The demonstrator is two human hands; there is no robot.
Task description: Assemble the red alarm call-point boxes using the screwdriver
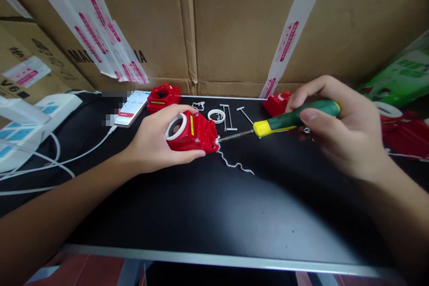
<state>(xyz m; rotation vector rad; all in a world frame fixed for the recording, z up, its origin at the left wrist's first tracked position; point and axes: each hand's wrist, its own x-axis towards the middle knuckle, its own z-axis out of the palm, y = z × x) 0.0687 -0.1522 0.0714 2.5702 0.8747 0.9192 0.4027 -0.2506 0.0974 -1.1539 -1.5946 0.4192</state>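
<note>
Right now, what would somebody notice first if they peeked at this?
Probably the bright red housing at the middle of the black table, gripped by the left hand. Next, the green-and-yellow screwdriver in the right hand, its tip at the housing's end. Behind stands a wall of cardboard boxes with white-and-pink tape.

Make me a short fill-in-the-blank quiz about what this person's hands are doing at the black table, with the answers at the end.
1. The left hand grips a ____ plastic housing with a white ring on its face.
2. The right hand holds a screwdriver whose handle is green and ____.
3. The screwdriver's metal tip points at the housing's ____ end, as the camera sees it.
4. A phone lies on the black table, to the ____ of the housing.

Missing words: red; yellow; right; left
</note>
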